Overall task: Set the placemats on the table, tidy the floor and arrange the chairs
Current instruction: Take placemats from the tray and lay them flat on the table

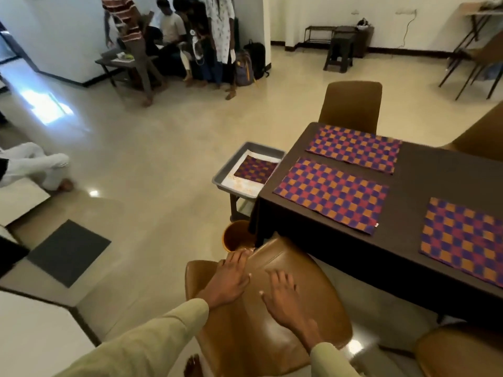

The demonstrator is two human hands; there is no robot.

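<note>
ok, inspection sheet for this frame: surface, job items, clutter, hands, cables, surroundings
Surface: dark table, covered with a dark cloth.
Job's things: three checkered placemats laid flat on it, far, middle, near; a fourth placemat lies in the grey tray beside the table. Brown chair at the table's near corner; another chair at the far end.
Clutter: orange bin on the floor by the table corner; dark floor mat.
Hands: left hand and right hand lie flat on the brown chair's back, fingers spread.
Cables: one hangs down the far wall.
Surroundings: group of people at the back, backpacks beside them.
</note>
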